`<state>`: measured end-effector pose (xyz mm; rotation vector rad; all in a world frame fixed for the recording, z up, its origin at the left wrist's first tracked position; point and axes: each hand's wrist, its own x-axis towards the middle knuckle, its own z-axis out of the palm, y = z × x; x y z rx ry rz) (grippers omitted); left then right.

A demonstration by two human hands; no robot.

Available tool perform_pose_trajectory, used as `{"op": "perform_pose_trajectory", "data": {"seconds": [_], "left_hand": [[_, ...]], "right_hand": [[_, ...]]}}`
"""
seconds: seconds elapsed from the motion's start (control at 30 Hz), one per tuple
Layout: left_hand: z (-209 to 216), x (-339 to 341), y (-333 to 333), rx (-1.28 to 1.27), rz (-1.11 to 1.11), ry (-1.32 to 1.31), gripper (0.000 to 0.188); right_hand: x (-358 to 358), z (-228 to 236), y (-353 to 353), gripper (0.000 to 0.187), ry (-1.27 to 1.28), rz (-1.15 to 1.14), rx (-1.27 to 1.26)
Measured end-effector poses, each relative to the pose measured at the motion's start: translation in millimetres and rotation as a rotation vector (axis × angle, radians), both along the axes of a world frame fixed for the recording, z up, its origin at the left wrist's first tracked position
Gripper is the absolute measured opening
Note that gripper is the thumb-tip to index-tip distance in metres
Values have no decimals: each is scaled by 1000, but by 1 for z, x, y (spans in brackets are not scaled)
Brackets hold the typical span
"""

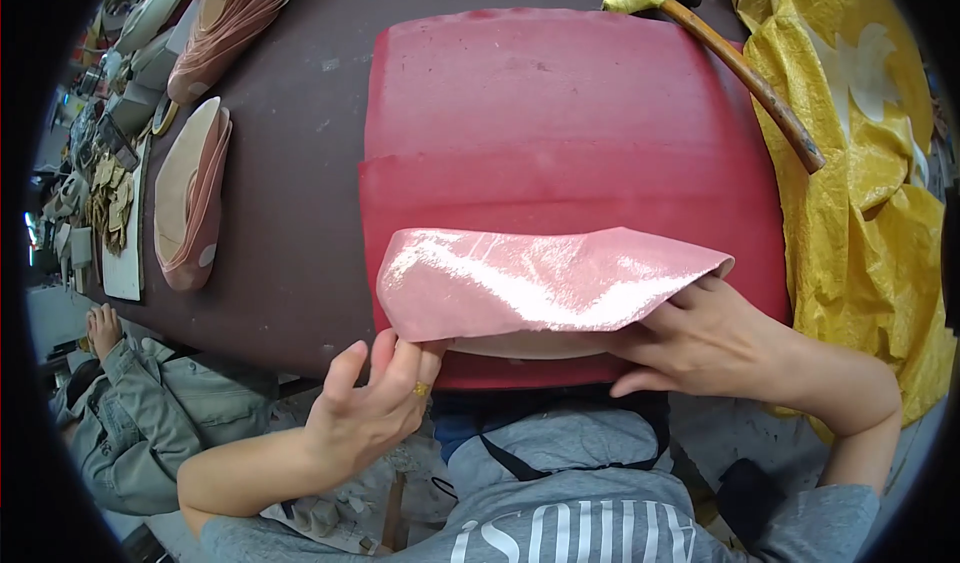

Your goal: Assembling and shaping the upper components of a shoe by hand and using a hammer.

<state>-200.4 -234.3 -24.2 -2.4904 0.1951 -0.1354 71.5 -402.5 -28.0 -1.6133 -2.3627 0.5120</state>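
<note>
A glossy pink sheet piece, shaped like a shoe upper, is raised along its near edge over the red mat. My left hand pinches its lower left edge, the other fingers curled loosely; a yellow ring is on one finger. At the right end my right hand holds the piece, fingers tucked beneath it and partly hidden, thumb apart below. Under the near edge shows a pale strip; I cannot tell whether it is a separate layer or the lining.
A wooden-handled hammer with a yellow-wrapped head lies at the mat's far right. Yellow woven sacking hangs at the right edge. Stacked pink pieces lie on the dark table. Another person's sleeve appears at left.
</note>
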Motion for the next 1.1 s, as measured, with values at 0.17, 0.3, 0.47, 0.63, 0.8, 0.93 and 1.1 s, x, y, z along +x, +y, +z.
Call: {"op": "perform_pose_trajectory", "data": {"seconds": [0.17, 0.3, 0.47, 0.63, 0.8, 0.93, 1.1], "left_hand": [[3, 29, 2, -193, -98, -25, 33], [10, 38, -2, -349, -154, -26, 31], [10, 31, 0, -434, -90, -24, 29], [2, 33, 16, -520, -214, -46, 28], [10, 35, 22, -506, -223, 10, 25], [10, 34, 20, -551, -204, 26, 28], [11, 38, 19, -567, -203, 21, 29]], "right_hand": [[5, -1, -9, 52, 172, -90, 29], [2, -1, -7, 47, 444, -301, 18], [-1, -5, 3, 43, 397, -535, 66], [-11, -9, 31, 51, 69, -586, 100], [-12, -4, 23, 59, 7, -524, 93], [-11, 5, 10, 63, 85, -436, 69], [-23, 5, 48, 73, -87, -715, -247]]}}
